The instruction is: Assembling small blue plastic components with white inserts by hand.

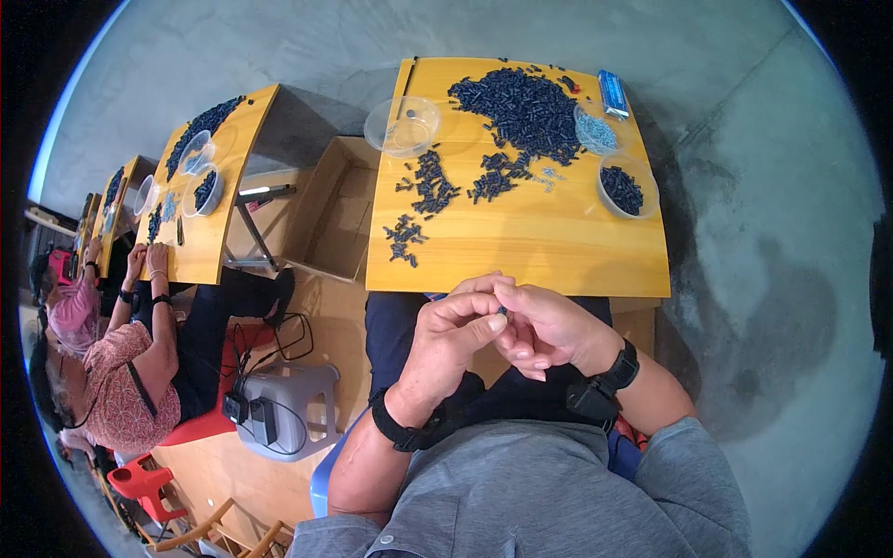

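Observation:
Just past the table's near edge, above my lap, my left hand (454, 337) and my right hand (556, 327) meet with fingertips together. Between their thumbs and forefingers a small dark cylindrical piece (502, 311) is pinched, mostly covered by the fingers. On the yellow table (521, 251) lies a big heap of similar short dark pieces (521, 112). Smaller groups of dark pieces (433, 186) are spread nearer to me, on the left. A few small silvery parts (549, 177) lie beside the heap.
A clear tub of dark pieces (625, 191), a tub of small silvery parts (595, 130) and a blue box (612, 93) stand at the right. An upturned or shallow clear tub (405, 126) overhangs the left edge. A cardboard box (330, 209) and a co-worker (135, 381) are leftward.

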